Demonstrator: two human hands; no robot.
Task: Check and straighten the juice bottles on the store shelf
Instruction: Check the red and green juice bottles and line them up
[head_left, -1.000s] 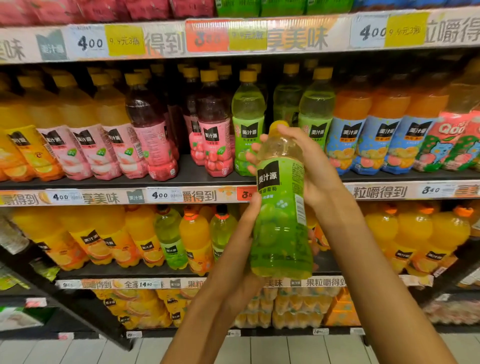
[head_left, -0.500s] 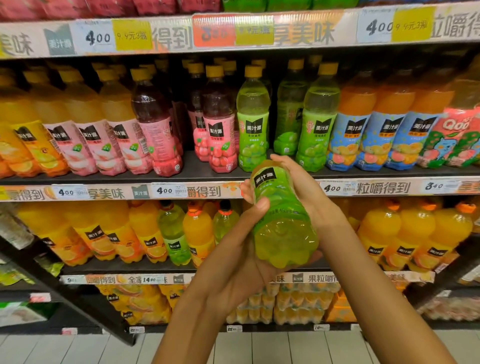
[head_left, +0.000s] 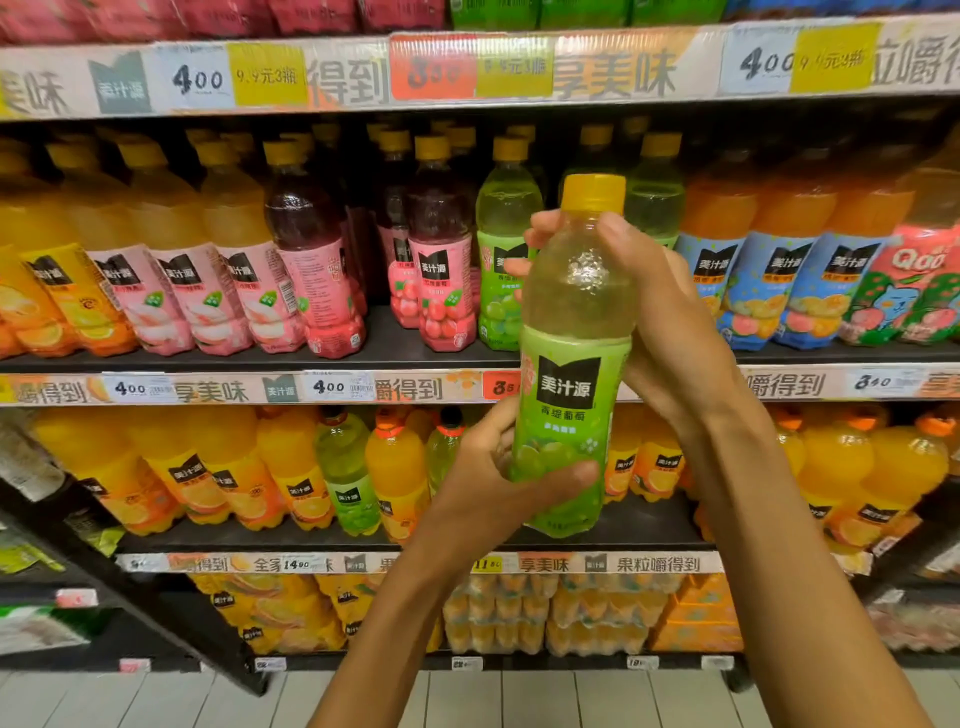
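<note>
green bottle (head_left: 569, 364) upright, fingers (head_left: 558, 475) round base (and shoulder)

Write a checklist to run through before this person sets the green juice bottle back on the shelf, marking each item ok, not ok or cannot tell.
1. Green juice bottle upright: ok.
2. Yellow cap on: ok; whether it is tight, cannot tell.
3. Label facing the viewer: ok.
4. Both hands holding it: ok; left hand grips the base, right hand the shoulder.
5. Free slot among the green bottles on the middle shelf: cannot tell, the held bottle hides that spot.
6. Shelved green bottle beside that spot upright: ok.
</note>
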